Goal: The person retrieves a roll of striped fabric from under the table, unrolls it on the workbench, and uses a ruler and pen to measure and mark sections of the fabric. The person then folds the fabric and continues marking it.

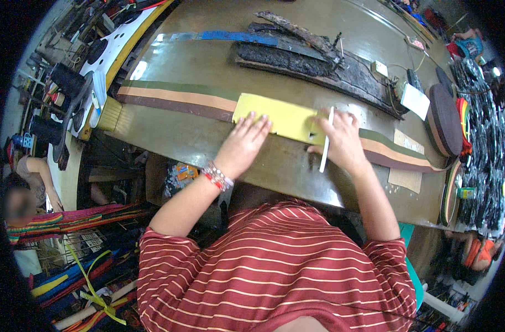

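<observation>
A yellow rectangular card template (283, 113) with small notches in its near edge lies across a long striped webbing strap (178, 99) of green, tan and brown bands. My left hand (246, 139) rests on the template's left part, fingers stretched out flat. At its right end, my right hand (341, 138) is closed around a slim white pen-like stick (325, 157), which stands at a slant beside the template. Some of those fingers also touch the template's right end. Under the card the strap is hidden; it comes out again to the right.
Dark, charred-looking boards (296, 63) lie farther back, with a blue strip (238, 37). A large roll of webbing (445, 119) stands at the right, near tan paper pieces (404, 178). Left are a brush (110, 115) and coloured straps (81, 221); other people sit on both sides.
</observation>
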Available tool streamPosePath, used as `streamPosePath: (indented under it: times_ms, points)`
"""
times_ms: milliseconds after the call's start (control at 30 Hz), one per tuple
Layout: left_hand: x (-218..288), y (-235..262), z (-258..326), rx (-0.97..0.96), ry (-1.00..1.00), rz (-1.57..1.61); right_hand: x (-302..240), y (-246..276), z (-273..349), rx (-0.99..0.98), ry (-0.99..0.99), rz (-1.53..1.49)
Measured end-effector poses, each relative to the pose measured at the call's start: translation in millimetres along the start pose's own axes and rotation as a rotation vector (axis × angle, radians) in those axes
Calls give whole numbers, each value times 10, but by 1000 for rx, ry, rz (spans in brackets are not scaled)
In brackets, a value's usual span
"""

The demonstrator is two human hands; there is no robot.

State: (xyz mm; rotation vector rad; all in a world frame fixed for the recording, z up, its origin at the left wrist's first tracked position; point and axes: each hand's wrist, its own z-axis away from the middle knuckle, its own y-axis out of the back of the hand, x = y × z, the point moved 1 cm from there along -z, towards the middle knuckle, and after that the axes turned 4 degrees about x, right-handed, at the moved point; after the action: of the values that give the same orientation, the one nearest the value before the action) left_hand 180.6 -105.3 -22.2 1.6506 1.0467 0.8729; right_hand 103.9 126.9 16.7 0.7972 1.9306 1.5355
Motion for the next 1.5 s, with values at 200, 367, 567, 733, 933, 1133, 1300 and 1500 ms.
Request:
streamPosePath:
  times_ms: [200, 367, 567, 733, 933, 1133, 1300, 1500]
  points:
    - [-52, -206, 165, 130, 38, 184, 125, -262, 170, 150, -27, -265]
    - [-60, -193, 69, 168, 31, 203, 180, -217, 123, 115, -83, -256]
    - [-35, -153, 47, 175, 63, 193, 208, -249, 106, 131, -59, -242]
    - [-14, -113, 123, 166, 88, 151, 209, -283, 118, 89, -67, -221]
    - [9, -111, 112, 80, 78, 95, 532, -237, 367, 85, -36, -153]
    - [41, -36, 66, 19, 73, 94, 607, -88, 517, 526, -469, -856]
    - [54, -6, 62, -49, 66, 61, -237, -293, 56, 247, -279, -921]
    - [48, -37, 120, -5, 120, 140, -722, -495, -133, 123, -347, -959]
